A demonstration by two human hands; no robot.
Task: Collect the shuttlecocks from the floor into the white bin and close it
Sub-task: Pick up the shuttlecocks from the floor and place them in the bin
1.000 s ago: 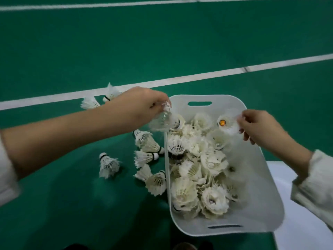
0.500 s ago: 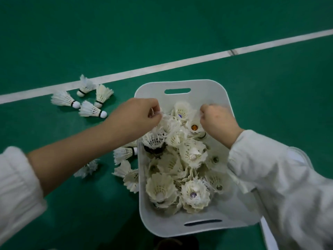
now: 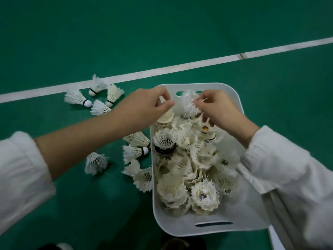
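Observation:
The white bin stands open on the green floor, piled with several shuttlecocks. Over its far end, by the handle slot, a blurred white shuttlecock hangs between my hands. My right hand pinches its feathers from the right. My left hand has curled fingers, and its thumb and fingertips meet the feathers on the left side. Loose shuttlecocks lie on the floor: a cluster near the white line, another cluster against the bin's left wall, and a single one.
A white court line crosses the green floor behind the bin. A flat white piece lies at the bin's lower right corner, mostly behind my sleeve. Dark shoe tips show at the bottom edge.
Both hands moved up to the bin's far end and closed toward each other around one shuttlecock. The view shifted slightly; the floor shuttlecocks stayed put.

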